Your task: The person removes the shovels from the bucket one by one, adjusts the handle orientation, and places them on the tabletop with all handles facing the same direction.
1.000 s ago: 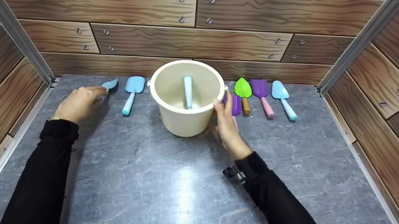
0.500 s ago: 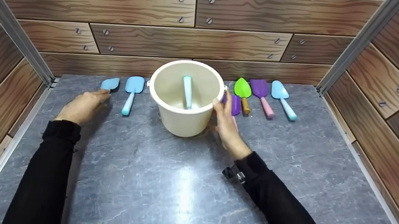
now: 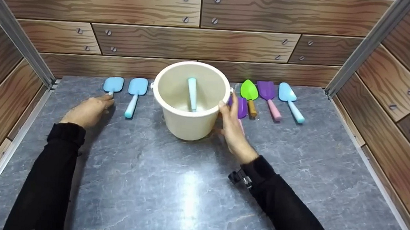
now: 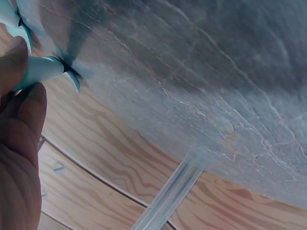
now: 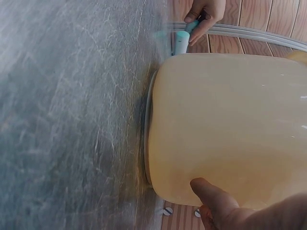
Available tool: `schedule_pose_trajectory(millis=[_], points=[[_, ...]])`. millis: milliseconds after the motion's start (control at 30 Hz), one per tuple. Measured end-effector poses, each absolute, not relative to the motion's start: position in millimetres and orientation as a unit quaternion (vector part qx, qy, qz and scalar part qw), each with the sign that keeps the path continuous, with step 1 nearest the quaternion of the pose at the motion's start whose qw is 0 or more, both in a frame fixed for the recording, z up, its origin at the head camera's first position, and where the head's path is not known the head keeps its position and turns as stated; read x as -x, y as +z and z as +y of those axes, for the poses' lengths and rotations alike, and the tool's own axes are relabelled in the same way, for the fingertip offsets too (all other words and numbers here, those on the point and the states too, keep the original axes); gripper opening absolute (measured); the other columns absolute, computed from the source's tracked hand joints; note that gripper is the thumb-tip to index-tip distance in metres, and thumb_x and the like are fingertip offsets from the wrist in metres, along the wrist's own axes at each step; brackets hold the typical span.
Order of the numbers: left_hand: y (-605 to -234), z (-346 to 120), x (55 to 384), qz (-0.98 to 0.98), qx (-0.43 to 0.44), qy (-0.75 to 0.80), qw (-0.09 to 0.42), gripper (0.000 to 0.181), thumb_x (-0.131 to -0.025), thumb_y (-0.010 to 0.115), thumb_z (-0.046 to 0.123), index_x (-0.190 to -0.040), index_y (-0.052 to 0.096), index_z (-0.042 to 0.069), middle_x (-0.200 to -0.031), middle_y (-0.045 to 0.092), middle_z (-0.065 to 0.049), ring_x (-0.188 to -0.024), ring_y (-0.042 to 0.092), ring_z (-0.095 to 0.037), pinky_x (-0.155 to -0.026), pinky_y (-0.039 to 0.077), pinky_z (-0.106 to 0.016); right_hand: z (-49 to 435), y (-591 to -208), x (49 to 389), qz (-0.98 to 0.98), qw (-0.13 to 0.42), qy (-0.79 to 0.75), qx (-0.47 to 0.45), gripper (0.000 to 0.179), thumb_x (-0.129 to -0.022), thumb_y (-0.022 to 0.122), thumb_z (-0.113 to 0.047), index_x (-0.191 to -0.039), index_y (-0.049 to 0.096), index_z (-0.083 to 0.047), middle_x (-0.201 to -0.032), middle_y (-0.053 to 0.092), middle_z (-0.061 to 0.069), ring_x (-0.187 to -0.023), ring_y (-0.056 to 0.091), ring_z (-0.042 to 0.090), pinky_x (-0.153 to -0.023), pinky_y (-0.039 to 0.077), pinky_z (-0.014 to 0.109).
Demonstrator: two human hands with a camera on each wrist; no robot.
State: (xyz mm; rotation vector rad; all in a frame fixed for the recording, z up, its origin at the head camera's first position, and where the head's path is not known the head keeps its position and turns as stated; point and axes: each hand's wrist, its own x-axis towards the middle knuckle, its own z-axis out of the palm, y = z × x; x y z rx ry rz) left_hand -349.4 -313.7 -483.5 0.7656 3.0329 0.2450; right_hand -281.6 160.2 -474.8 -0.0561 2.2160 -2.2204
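Note:
Near the back left in the head view, my left hand [image 3: 88,111] pinches the handle of a toy shovel with a light-blue blade [image 3: 113,84]. The left wrist view shows the thumb and fingers around its pale turquoise handle [image 4: 44,69]. The blade lies at the surface. My right hand [image 3: 235,133] rests against the right outer side of a cream bucket [image 3: 189,126], fingers extended, not curled round it. Inside the bucket stands a turquoise handle [image 3: 192,94], its lower end hidden. Just right of the held shovel lies another blue shovel [image 3: 138,87].
Right of the bucket lie a purple shovel [image 3: 242,108] partly behind my right hand, a green trowel [image 3: 250,91], a purple shovel with pink handle [image 3: 267,90] and a blue trowel [image 3: 287,93]. Wood-patterned walls [image 3: 195,45] border the grey marbled surface [image 3: 142,182].
The shovel in my left hand has turned from edge-on to blade flat, beside the other blue shovel. My left hand has shifted slightly right and toward me. The right hand and bucket have stayed put.

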Motion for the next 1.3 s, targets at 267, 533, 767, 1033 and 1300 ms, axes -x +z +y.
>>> schedule_pose_trajectory(millis=[267, 533, 767, 1033, 1300], points=[[-486, -315, 350, 0.967, -0.246, 0.065, 0.008, 0.051, -0.110, 0.067, -0.009, -0.161, 0.061, -0.013, -0.171, 0.055, -0.039, -0.155, 0.060, -0.060, -0.126, 0.057, -0.070, 159, -474, 283, 0.702, 0.001, -0.712, 0.026, 0.097, -0.111, 0.050, -0.060, -0.190, -0.001, -0.035, -0.200, 0.001, 0.018, -0.182, 0.016, 0.056, -0.126, 0.035, 0.099], [-481, -312, 351, 0.968, -0.234, 0.083, 0.024, 0.056, -0.111, 0.073, -0.001, -0.164, 0.058, -0.012, -0.173, 0.053, -0.040, -0.158, 0.057, -0.060, -0.131, 0.052, -0.072, 159, -471, 282, 0.701, -0.003, -0.713, 0.015, 0.097, -0.111, 0.051, -0.057, -0.190, 0.000, -0.034, -0.200, 0.002, 0.019, -0.180, 0.022, 0.057, -0.124, 0.044, 0.094], [-470, -310, 348, 0.974, -0.210, 0.088, 0.003, 0.064, -0.114, 0.075, 0.012, -0.169, 0.051, -0.012, -0.170, 0.056, -0.040, -0.157, 0.058, -0.060, -0.133, 0.050, -0.072, 158, -472, 284, 0.690, -0.003, -0.723, 0.022, 0.099, -0.111, 0.053, -0.057, -0.190, -0.001, -0.033, -0.200, -0.003, 0.016, -0.182, 0.017, 0.055, -0.125, 0.041, 0.095], [-450, -299, 343, 0.982, -0.169, 0.088, 0.009, 0.073, -0.121, 0.064, 0.027, -0.177, 0.037, -0.012, -0.179, 0.044, -0.041, -0.167, 0.046, -0.059, -0.141, 0.040, -0.073, 158, -473, 283, 0.688, 0.000, -0.726, 0.025, 0.099, -0.111, 0.052, -0.057, -0.190, -0.001, -0.033, -0.200, -0.002, 0.017, -0.181, 0.018, 0.056, -0.125, 0.041, 0.096], [-434, -290, 340, 0.982, -0.153, 0.112, 0.003, 0.079, -0.124, 0.059, 0.039, -0.181, 0.031, -0.008, -0.187, 0.034, -0.037, -0.174, 0.035, -0.057, -0.144, 0.033, -0.073, 159, -474, 282, 0.698, 0.000, -0.716, 0.021, 0.097, -0.112, 0.050, -0.056, -0.190, -0.002, -0.034, -0.200, -0.002, 0.017, -0.183, 0.014, 0.055, -0.125, 0.034, 0.100]])
